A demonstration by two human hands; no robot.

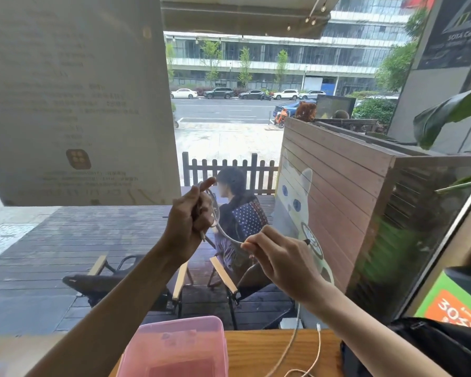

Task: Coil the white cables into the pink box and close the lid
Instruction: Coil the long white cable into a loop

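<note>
Looking down my arms, I lose the box (174, 346) at the bottom edge, its lower half cut off at six o'clock; whether its lid is seated I cannot tell. My left hand (188, 221) is fisted around loops of cable (223, 232), most of the coil buried in the fingers. From there the cable arcs toward four o'clock into my right hand (280, 259), pinched at the fingertips. More cable trails over the table (259, 349) at five o'clock.
</note>
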